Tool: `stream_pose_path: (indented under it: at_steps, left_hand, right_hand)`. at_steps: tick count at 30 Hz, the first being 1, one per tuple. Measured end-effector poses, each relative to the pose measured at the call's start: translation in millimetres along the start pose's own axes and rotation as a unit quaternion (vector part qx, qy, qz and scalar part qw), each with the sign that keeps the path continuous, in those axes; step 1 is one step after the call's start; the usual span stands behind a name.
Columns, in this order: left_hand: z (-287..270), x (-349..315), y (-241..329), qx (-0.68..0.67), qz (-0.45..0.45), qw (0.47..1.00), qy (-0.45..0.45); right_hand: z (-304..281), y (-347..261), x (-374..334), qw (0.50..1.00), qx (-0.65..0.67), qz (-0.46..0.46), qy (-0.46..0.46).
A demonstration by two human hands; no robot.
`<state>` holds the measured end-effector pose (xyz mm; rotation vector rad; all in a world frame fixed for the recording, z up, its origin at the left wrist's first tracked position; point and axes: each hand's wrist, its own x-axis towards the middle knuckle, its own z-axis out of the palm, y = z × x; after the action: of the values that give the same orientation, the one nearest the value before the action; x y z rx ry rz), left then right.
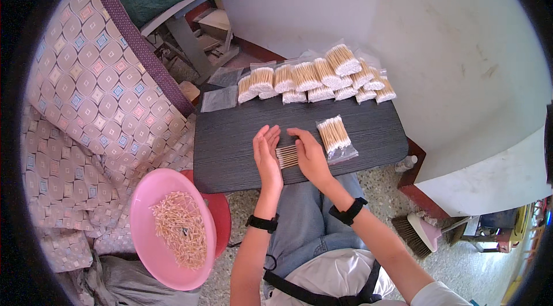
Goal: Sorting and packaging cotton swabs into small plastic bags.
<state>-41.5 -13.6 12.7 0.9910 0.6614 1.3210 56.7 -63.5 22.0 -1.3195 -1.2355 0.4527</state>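
Observation:
A flat row of cotton swabs (287, 157) lies on the dark table (242, 133) between my two hands. On its left side stands my left hand (267, 156), fingers stretched upward and palm turned toward the swab ends. My right hand (311, 158) is at the other side, its fingers extended and slightly curved, covering the right ends of the row. Just right of that hand, a clear plastic bag of cotton swabs (336, 136) rests on the tabletop.
Several filled swab bags (306, 77) are piled along the table's far edge. Flat plastic bags (219, 99) lie at the far left corner. A pink basin (144, 231) of loose swabs (180, 228) stands lower left. A brush (416, 234) is on the floor at right.

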Motion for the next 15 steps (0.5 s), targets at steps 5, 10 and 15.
stream_pose_path:
  at_steps: [5,10,15]
  left_hand:
    - [-7.2,1.2,7.1,0.012,-0.002,1.000,-0.022]
    - [-30.6,-8.3,42.3,0.495,0.146,0.826,-0.228]
    - [-33.6,-17.5,51.4,0.612,0.242,0.702,-0.272]
  right_hand:
    - [-9.4,-7.3,-1.3,0.998,-0.032,-0.029,-0.051]
    - [-45.8,-13.7,-7.4,0.951,-0.208,-0.123,-0.195]
    - [-48.1,-8.3,-4.0,0.919,-0.273,-0.168,-0.231]
